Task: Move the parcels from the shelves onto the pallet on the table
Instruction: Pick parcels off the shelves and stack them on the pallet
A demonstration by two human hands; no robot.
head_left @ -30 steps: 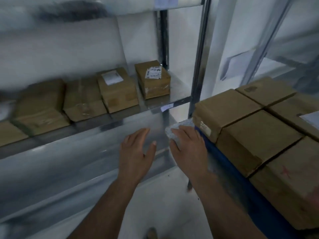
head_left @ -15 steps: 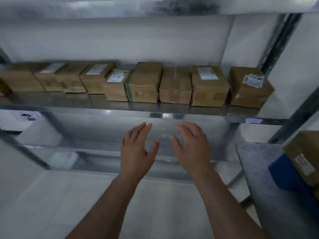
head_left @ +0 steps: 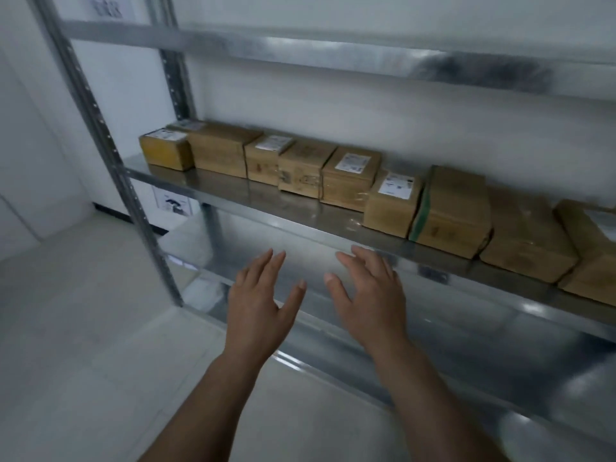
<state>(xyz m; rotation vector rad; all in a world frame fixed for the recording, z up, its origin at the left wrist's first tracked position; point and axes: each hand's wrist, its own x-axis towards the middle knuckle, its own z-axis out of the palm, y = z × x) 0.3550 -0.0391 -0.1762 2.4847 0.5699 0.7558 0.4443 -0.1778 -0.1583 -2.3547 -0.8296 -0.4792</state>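
Several brown cardboard parcels stand in a row on the middle metal shelf (head_left: pixel 273 208). Among them are a small labelled parcel (head_left: pixel 391 205) and, to its right, a larger parcel with green tape (head_left: pixel 453 211). A yellowish parcel (head_left: pixel 165 154) ends the row at the far left. My left hand (head_left: pixel 263 301) and my right hand (head_left: pixel 370 295) hover side by side below and in front of the shelf edge, fingers spread, holding nothing. Neither touches a parcel. The pallet and table are out of view.
The shelf unit's perforated upright post (head_left: pixel 110 151) stands at the left. An upper shelf (head_left: pixel 300 51) runs overhead and a lower shelf (head_left: pixel 433 345) lies beneath my hands. Pale floor tiles (head_left: pixel 83 328) spread to the left.
The view has swung left, away from the pallet and table, along the shelf row. Both hands stay raised and empty, now spread a little wider in front of the shelf.
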